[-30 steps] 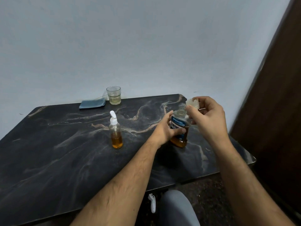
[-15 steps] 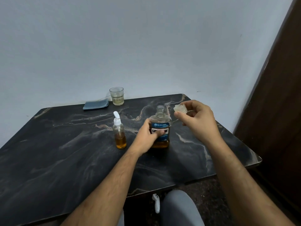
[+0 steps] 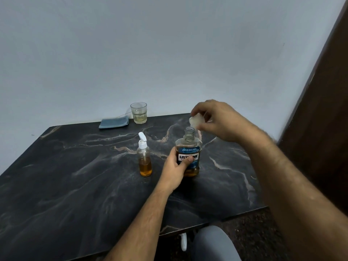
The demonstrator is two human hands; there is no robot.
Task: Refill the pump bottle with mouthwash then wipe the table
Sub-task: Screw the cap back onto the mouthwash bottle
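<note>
Mouthwash bottle [image 3: 188, 154]: upright on table [image 3: 75, 185], uncapped.
Left hand [image 3: 176, 169]: grips the bottle's body.
Right hand [image 3: 216, 120]: pinches cap [image 3: 195, 121] just above the bottle's neck.
Pump bottle [image 3: 144, 157]: just left of the bottle.

Pump bottle [image 3: 144, 157] stands left of mouthwash bottle [image 3: 188, 153]; glass [image 3: 139, 112] and cloth [image 3: 114, 122] behind.

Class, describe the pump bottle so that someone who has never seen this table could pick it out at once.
On the dark marbled table, look near the middle, just left of the mouthwash bottle that the left hand grips. The pump bottle is the small, slim, clear one with a white pump top, label-free and roughly a third full of amber liquid.
</note>
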